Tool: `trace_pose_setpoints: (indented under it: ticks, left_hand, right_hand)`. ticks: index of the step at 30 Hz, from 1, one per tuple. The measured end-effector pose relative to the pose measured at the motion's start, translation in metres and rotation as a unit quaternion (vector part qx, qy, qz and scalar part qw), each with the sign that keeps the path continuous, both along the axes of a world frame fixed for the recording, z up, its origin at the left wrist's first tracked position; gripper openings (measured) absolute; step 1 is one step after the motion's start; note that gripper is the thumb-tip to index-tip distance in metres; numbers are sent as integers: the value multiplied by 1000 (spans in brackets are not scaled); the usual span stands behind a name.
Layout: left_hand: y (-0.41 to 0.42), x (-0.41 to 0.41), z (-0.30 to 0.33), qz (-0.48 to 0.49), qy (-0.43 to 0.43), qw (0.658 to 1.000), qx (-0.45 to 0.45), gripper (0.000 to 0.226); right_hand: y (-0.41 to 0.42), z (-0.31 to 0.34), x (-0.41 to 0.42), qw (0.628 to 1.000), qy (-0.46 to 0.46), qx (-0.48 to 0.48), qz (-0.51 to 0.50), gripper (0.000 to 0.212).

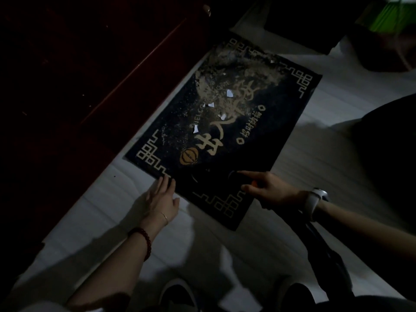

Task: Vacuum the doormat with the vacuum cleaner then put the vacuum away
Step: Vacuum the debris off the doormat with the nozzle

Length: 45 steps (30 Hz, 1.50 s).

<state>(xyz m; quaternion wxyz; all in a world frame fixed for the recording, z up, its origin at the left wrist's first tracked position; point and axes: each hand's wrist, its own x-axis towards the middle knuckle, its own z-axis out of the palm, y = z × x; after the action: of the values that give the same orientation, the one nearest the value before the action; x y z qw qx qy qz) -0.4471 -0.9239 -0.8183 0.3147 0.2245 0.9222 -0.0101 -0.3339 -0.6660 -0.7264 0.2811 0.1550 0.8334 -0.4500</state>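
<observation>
Doormat [225,136], strewn with dirt, fills mid-frame. Left hand [162,197] presses its edge, fingers straight. Right hand [267,188], forefinger extended, seemingly grasps a dark vacuum cleaner [324,251].

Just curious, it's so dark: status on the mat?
Left hand flat on doormat edge. Right hand gripping dark vacuum cleaner. Dust and white scraps not yet cleared.

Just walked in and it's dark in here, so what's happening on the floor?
A person crouches over a dark doormat strewn with dust and white paper scraps. Their left hand rests flat at its near edge, fingers straight. Their right hand grips a dark handheld vacuum, forefinger extended along it, with its front end over the mat's near part. The dirt looks untouched.
</observation>
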Motion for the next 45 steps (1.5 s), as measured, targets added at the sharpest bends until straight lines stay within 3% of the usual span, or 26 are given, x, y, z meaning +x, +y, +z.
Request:
trace_pose_setpoints:
  ticks: [4, 8, 13, 17, 23, 27, 33, 37, 42, 45]
  left_hand:
    - [-4, -12, 0, 6, -20, 1000, 21, 54]
    - [-1, -7, 1, 15, -12, 1000, 24, 55]
    - [-4, -7, -5, 28, -8, 999, 36, 54]
    - [-1, -4, -4, 40, -1, 998, 44, 53]
    - [-4, -5, -3, 39, -3, 998, 51, 52]
    - [-5, -4, -2, 34, 3, 999, 43, 52]
    - [-5, -3, -3, 43, 3, 998, 53, 52]
    - [-5, -2, -3, 54, -4, 996, 66, 52]
    - [-9, -3, -7, 49, -8, 995, 87, 53]
    - [-10, -5, -3, 46, -8, 994, 101, 54]
  right_hand:
    - [-5, -12, 2, 997, -39, -64, 9, 47]
    - [12, -18, 6, 996, -24, -70, -59, 44]
    - [16, -16, 8, 996, 46, 23, -73, 47]
    - [-18, -13, 19, 974, 81, 205, 48, 59]
    - [-58, -12, 38, 947, 41, 277, 159, 62]
    - [-57, -18, 42, 956, 50, 263, 118, 64]
    - [-35, -27, 56, 993, 54, 94, -34, 83]
    - [-36, -25, 66, 989, 20, 129, -66, 54]
    - [-33, 0, 30, 980, 93, 173, -26, 58]
    - [-35, 12, -16, 982, 80, 168, -12, 56]
